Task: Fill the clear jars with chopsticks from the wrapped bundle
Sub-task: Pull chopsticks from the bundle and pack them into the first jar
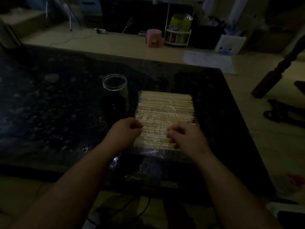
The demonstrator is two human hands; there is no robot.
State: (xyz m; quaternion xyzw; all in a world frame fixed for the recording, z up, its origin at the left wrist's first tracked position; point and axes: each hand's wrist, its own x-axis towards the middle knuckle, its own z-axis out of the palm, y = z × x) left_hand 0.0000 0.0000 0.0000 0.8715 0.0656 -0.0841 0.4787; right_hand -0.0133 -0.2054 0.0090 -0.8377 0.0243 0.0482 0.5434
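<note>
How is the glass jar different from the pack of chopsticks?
The jar stands upright; the bundle lies flat. The jar is see-through and looks empty; the bundle is pale sticks under shiny wrap. The left hand and right hand touch the bundle, not the jar. Both sit on the dark table.

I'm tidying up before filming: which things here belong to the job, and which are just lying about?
Job: wrapped chopstick bundle, clear jar, left hand, right hand.
Lying about: pink stool, white rack, white box.
</note>
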